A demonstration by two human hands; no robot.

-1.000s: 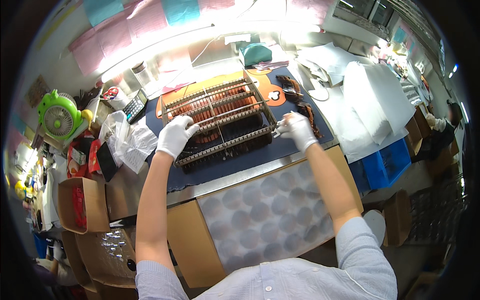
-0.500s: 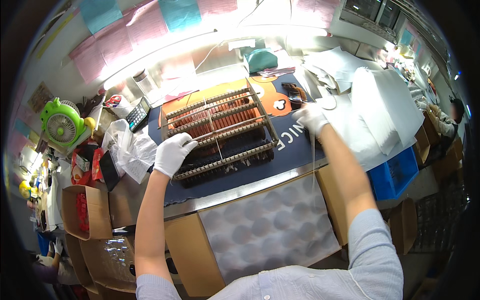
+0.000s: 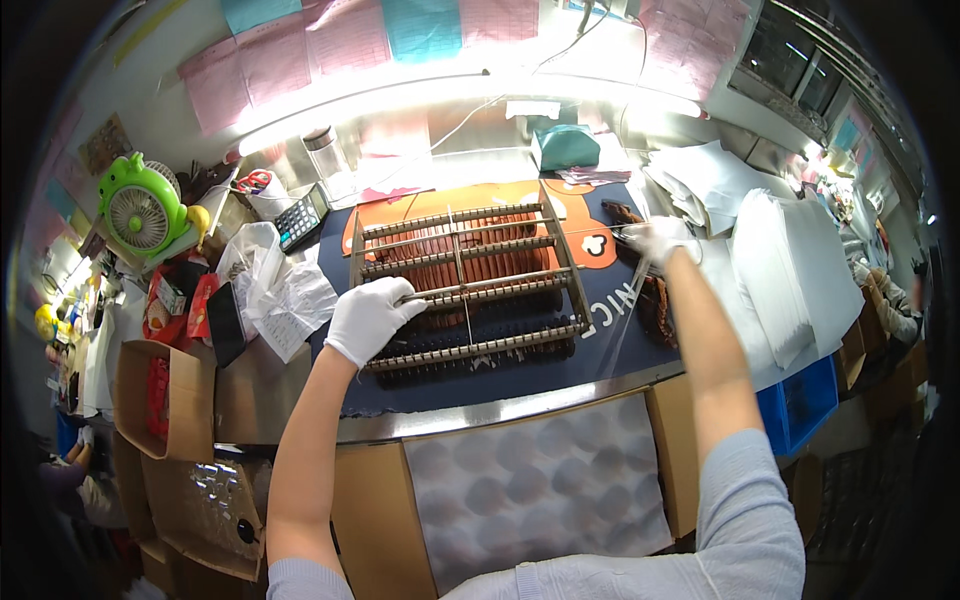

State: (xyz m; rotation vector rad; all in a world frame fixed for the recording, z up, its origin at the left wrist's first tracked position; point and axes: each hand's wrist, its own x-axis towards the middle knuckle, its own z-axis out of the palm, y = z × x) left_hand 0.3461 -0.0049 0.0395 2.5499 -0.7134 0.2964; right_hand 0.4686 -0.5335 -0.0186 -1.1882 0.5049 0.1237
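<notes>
At the 9 o'clock edge of the bench sits a green desk fan, with a calculator and crumpled clear bags inboard of it. The left hand, in a white glove, rests at the 8 o'clock corner of the metal rack, fingers curled down onto a rail; whether they close right around it or only press on it cannot be told from this view. The rack lies flat at the centre of the dark blue mat, a frame of toothed cross rails over rows of reddish-brown pieces. In my judgement it is stiff and moderately heavy, best taken by the outer side bars at opposite ends, never by the thin cross rails. At 2 o'clock from the rack the right hand, also gloved, is pinched shut on the top of a clear plastic sleeve, which hangs thin, limp and likely slippery, so an edge pinch suits it. Beyond, at 3 o'clock, lie stacks of white sheets.
</notes>
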